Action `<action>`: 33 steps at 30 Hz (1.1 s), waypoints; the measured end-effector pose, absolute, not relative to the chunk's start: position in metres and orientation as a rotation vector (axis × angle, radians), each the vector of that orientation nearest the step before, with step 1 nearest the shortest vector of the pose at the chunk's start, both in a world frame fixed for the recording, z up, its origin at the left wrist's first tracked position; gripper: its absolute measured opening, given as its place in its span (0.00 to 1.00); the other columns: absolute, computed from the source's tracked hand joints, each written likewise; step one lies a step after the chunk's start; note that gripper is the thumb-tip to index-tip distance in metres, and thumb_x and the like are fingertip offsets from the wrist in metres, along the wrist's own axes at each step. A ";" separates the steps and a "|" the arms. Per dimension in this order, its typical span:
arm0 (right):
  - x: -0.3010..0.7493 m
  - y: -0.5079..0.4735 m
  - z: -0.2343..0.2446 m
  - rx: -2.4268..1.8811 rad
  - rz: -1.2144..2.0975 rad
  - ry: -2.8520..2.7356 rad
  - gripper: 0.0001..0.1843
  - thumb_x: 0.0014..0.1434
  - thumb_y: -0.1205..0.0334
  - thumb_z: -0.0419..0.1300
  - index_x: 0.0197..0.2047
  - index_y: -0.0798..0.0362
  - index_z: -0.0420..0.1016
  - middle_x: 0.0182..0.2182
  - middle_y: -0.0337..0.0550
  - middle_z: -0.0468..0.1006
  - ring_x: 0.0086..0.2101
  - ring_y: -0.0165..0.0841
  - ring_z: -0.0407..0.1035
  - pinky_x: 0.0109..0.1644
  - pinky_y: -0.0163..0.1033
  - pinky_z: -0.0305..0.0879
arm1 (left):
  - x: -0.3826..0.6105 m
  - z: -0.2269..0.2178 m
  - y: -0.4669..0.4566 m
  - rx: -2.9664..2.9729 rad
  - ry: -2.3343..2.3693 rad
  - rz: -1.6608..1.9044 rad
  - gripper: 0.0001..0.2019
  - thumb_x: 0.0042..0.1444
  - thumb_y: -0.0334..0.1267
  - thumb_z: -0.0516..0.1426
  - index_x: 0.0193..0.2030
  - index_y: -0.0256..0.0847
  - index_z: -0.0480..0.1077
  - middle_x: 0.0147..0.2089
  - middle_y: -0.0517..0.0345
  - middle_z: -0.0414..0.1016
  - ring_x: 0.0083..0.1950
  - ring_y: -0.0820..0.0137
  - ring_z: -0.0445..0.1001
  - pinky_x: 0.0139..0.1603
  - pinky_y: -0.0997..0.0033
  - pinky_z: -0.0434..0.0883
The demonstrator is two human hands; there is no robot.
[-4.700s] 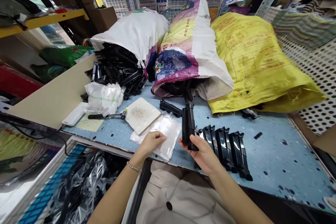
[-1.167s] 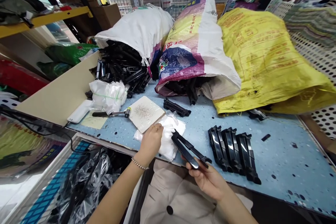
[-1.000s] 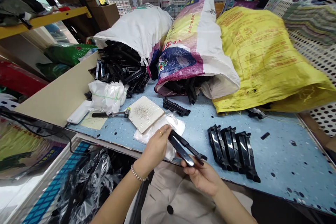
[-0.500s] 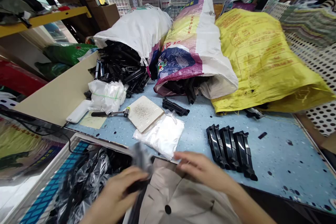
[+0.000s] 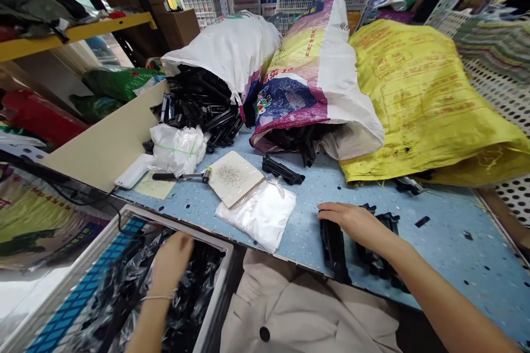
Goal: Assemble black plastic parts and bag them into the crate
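Observation:
My right hand (image 5: 351, 223) is at the table, its fingers over the top end of a glossy black plastic part (image 5: 334, 253), the leftmost of a short row. Just to the right, two more black plastic parts (image 5: 383, 242) lie partly hidden under my wrist and forearm. My left hand (image 5: 171, 256) is over a white crate (image 5: 221, 281) holding several black parts in clear plastic bags (image 5: 136, 281). Its fingers point down and are mostly hidden, so whether they hold anything does not show.
A stack of clear bags (image 5: 265, 218), a speckled square board (image 5: 234, 176) and a black-handled hammer (image 5: 182, 176) lie mid-table. Behind them are a white sack (image 5: 223, 38), a printed sack (image 5: 298, 99) and a yellow sack (image 5: 422, 99). A loose black part (image 5: 284, 170) lies before the printed sack.
My left hand has moved left over the crate; the blurred bagged item it held no longer shows in it. My right hand has gone right, from the table edge onto the leftmost black part, which now stands apart.

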State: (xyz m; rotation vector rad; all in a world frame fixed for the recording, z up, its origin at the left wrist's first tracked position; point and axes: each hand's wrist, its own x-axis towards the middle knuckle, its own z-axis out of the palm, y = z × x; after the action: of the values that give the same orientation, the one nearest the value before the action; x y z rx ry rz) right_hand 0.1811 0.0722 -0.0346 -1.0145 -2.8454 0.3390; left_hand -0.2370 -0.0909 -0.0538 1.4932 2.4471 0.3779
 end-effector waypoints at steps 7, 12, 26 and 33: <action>0.187 0.074 -0.049 -1.044 0.226 -2.883 0.30 0.51 0.80 0.48 0.51 0.45 0.74 0.55 0.40 0.73 0.46 0.36 0.74 0.47 0.42 0.71 | -0.074 -0.060 -0.002 1.927 1.828 0.638 0.04 0.53 0.30 0.55 0.34 0.35 0.71 0.41 0.43 0.73 0.46 0.56 0.70 0.48 0.55 0.68; 0.212 0.074 -0.045 -1.246 0.270 -2.712 0.20 0.61 0.68 0.48 0.51 0.46 0.74 0.52 0.44 0.76 0.44 0.38 0.75 0.41 0.41 0.72 | -0.097 -0.066 0.017 1.705 1.767 0.664 0.07 0.50 0.32 0.59 0.23 0.37 0.68 0.29 0.56 0.71 0.32 0.68 0.70 0.35 0.69 0.67; 0.052 0.027 -0.062 -0.878 1.885 -0.526 0.15 0.43 0.57 0.72 0.32 0.53 0.75 0.35 0.41 0.80 0.40 0.36 0.74 0.48 0.44 0.70 | -0.116 -0.058 0.015 1.701 1.655 0.823 0.03 0.51 0.29 0.55 0.28 0.39 0.67 0.30 0.60 0.71 0.33 0.70 0.70 0.35 0.71 0.69; 0.102 -0.012 -0.062 -0.815 2.340 -0.617 0.18 0.54 0.53 0.65 0.39 0.61 0.75 0.28 0.48 0.80 0.29 0.34 0.75 0.33 0.38 0.72 | -0.132 -0.054 0.008 2.234 1.661 0.680 0.21 0.54 0.21 0.48 0.53 0.38 0.67 0.54 0.45 0.70 0.54 0.62 0.70 0.55 0.57 0.71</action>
State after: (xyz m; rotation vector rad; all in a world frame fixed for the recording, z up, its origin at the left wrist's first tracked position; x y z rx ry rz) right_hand 0.1016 -0.0119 -0.0620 -0.8154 -0.6167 2.3401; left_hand -0.1323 0.0077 -0.0539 2.2336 1.6609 0.6802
